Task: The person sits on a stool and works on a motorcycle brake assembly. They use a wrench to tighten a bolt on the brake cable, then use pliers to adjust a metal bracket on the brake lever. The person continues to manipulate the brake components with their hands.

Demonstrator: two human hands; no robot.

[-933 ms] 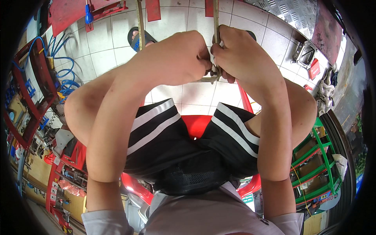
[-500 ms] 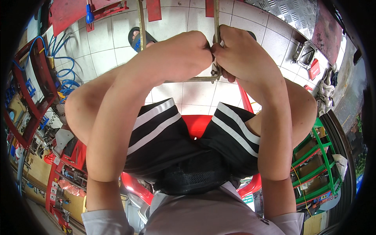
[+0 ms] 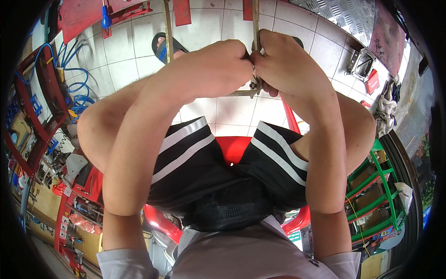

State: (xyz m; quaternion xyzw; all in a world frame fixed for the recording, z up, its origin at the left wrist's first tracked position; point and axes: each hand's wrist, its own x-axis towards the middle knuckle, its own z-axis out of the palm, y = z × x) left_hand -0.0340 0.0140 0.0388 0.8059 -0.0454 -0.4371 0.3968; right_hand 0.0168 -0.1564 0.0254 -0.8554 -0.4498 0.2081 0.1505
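Closest in, a red plastic stool [image 3: 234,148] peeks between the knees. Above it both hands meet: left hand [image 3: 218,69] clenched in a tight grip, right hand [image 3: 283,67] pinching a thin metal frame [image 3: 255,28] at its corner joint, knuckles hiding the fastener. Beyond, white tiled floor [image 3: 209,32], a sandalled foot [image 3: 163,45], blue hose [image 3: 76,88] far left, green rack [image 3: 378,186] right.

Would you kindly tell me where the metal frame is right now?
In the head view, top centre: the metal frame is pinched between the left hand and right hand, above the tiled floor.
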